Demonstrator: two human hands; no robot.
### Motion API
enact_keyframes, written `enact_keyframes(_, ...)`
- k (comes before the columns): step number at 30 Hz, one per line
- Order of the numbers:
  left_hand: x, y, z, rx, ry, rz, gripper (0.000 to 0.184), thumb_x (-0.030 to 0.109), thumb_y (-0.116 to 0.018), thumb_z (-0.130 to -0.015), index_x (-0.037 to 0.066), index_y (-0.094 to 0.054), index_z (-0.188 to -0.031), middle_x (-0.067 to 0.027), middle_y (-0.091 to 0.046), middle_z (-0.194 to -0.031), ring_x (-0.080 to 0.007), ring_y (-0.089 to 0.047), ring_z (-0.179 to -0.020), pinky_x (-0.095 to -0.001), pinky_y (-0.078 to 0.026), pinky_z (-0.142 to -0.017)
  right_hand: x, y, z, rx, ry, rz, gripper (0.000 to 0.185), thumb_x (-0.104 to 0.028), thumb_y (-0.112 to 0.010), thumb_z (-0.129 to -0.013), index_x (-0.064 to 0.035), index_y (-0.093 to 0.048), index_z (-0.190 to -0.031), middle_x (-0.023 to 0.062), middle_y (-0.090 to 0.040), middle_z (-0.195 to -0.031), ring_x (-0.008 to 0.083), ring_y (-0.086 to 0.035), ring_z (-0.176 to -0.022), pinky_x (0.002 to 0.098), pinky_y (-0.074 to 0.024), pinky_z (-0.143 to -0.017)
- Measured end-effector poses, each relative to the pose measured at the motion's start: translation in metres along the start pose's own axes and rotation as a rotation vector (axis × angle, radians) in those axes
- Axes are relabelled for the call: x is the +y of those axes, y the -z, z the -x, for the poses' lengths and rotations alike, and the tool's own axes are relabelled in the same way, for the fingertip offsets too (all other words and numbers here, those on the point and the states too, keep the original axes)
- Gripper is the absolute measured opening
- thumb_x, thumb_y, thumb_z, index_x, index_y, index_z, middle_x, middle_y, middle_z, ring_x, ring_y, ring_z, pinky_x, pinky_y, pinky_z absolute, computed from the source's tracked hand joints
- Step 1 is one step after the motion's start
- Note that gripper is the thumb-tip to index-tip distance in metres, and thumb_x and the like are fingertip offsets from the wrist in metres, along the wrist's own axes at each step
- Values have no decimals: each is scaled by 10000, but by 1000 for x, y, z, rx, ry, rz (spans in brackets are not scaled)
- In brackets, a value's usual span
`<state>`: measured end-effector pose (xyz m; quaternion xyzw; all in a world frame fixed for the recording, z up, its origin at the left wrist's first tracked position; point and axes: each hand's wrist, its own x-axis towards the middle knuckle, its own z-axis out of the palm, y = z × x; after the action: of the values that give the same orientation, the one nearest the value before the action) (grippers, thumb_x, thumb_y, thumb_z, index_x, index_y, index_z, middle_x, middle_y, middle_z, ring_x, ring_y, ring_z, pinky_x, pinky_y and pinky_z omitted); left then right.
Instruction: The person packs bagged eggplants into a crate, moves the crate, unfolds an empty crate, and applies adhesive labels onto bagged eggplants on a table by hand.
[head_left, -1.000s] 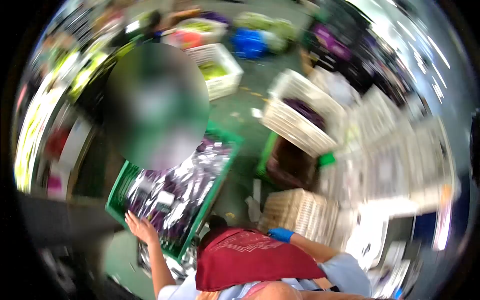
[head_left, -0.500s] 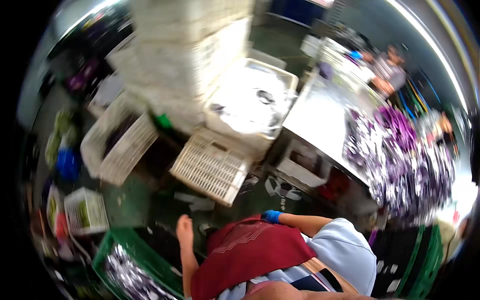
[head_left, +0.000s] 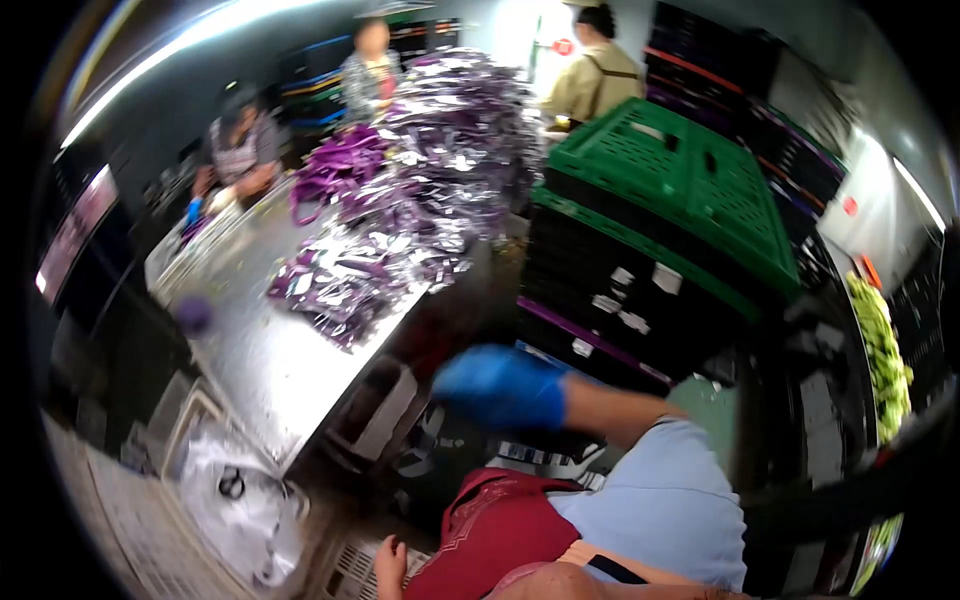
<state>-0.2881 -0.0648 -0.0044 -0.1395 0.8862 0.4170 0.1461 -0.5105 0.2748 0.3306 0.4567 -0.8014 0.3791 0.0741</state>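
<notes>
1. Through the head camera I see the right hand (head_left: 500, 388), in a blue glove, held out between the table (head_left: 235, 345) and the stack of dark crates (head_left: 620, 300). It is motion-blurred, so I cannot tell how wide its fingers stand or whether they hold anything.
2. I find the bare left hand (head_left: 390, 560) low in view, well apart from the table's near corner. Its fingers look loosely curled; I see nothing in them, but I cannot tell its grip for certain.
3. I place the shiny purple packs (head_left: 440, 190) in a high heap on the table's far end, the lower ones spreading along its near long edge. Neither hand touches them.
4. I judge those packs to be finished, since they look wrapped. Left over, as I read it, is the loose purple pile (head_left: 340, 165) beside them, towards the far long edge, apparently unwrapped.
5. I see a green crate (head_left: 680, 170) topping the dark stack; its inside is hidden from me, so I cannot judge what is packed there.
6. By the table's near corner I have a pale tub (head_left: 180, 430) holding white plastic (head_left: 240, 530) and a black-handled tool (head_left: 232, 483), perhaps scissors.
7. A co-worker (head_left: 240, 150) is at the table's far long edge.
</notes>
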Motion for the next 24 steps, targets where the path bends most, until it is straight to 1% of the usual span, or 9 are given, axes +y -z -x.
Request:
enact_keyframes(3,66,46,-34,25,-88,-66,297,168,-556,-763,15,-544,-1018,-155,-604,-879,-274,-585,-817,-345,-456,-712,-27,137,38,485,-206,602,191,-85,-580,-742,-43,-551,-926,117,-554,-859,265,-561,-768,303,-473,-680)
enact_keyframes(5,91,57,-59,19,-196,54,277,145,-551,-768,7,-550,-1008,-155,-607,-872,-249,-592,-808,-323,-459,-704,-66,209,86,630,-224,1438,218,-121,-585,-769,-61,-553,-976,118,-563,-963,276,-558,-862,336,-462,-730)
enact_keyframes(7,149,66,-74,1,-346,68,254,129,-541,-779,-9,-559,-991,-159,-605,-879,-230,-590,-814,-298,-451,-718,-82,262,151,751,-598,1518,297,-263,-540,-801,-63,-533,-1019,122,-542,-1049,285,-517,-966,356,-413,-824)
enact_keyframes(12,333,70,-133,-171,-722,344,203,124,-503,-824,-47,-564,-914,-123,-590,-839,-146,-552,-791,-252,-423,-717,-69,333,284,1185,-832,267,546,-415,-508,-814,-28,-443,-1193,98,-471,-1197,190,-442,-1088,292,-322,-929)
enact_keyframes(15,499,68,-133,-149,-867,317,273,229,-504,-843,-26,-551,-760,1,-438,-613,-71,-368,-571,-254,-283,-479,-60,341,261,1157,-881,-161,489,-386,-530,-806,-24,-492,-1133,87,-521,-1103,135,-501,-969,307,-413,-824)
enact_keyframes(17,591,49,-163,-135,-956,387,358,328,-497,-840,-19,-580,-857,-34,-529,-734,-97,-458,-690,-236,-361,-595,-53,344,254,1013,-940,-278,446,-343,-541,-800,-12,-506,-1096,111,-542,-1052,155,-546,-892,320,-458,-766)
enact_keyframes(18,633,45,-144,-153,-896,522,448,387,-503,-824,-13,-564,-1015,-102,-561,-999,-154,-501,-911,-265,-377,-786,-45,350,262,956,-934,-355,424,-322,-542,-799,-6,-510,-1081,120,-550,-1028,166,-561,-859,322,-471,-746)
enact_keyframes(20,691,36,-133,-259,-722,536,557,445,-521,-792,-8,-513,-1117,-145,-469,-1189,-207,-437,-1082,-305,-314,-906,-35,356,268,961,-906,-485,381,-277,-535,-800,3,-513,-1058,131,-565,-979,186,-582,-806,324,-492,-712)
enact_keyframes(24,720,12,-161,-351,-642,510,508,444,-518,-758,35,-551,-1058,-157,-483,-1157,-270,-393,-1106,-431,-266,-919,-28,354,266,1052,-853,-501,321,-209,-489,-807,7,-505,-1043,124,-585,-878,191,-590,-754,320,-505,-666)
